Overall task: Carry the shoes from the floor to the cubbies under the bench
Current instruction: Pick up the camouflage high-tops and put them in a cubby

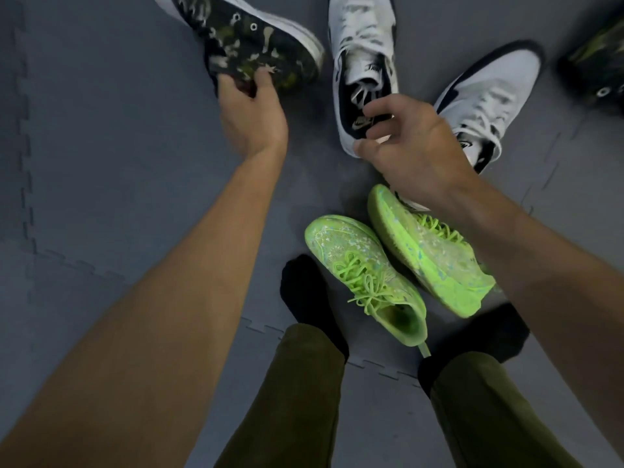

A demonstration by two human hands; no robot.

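Several shoes lie on the grey foam-mat floor (101, 163). My left hand (251, 113) grips the heel collar of a dark camouflage sneaker (250, 38) at the top left. My right hand (405, 143) curls around the heel opening of a white sneaker (361, 38) at the top centre, thumb under the heel and fingers inside. A second white sneaker (489, 96) lies to its right. Two neon green sneakers (364, 278) (429, 251) rest near my feet. Another camouflage sneaker (597, 65) shows at the right edge. No bench or cubbies are in view.
My feet in black socks (304, 288) and olive trousers (297, 400) stand right behind the green pair. The interlocking mat seams run along the left and across the bottom of the floor.
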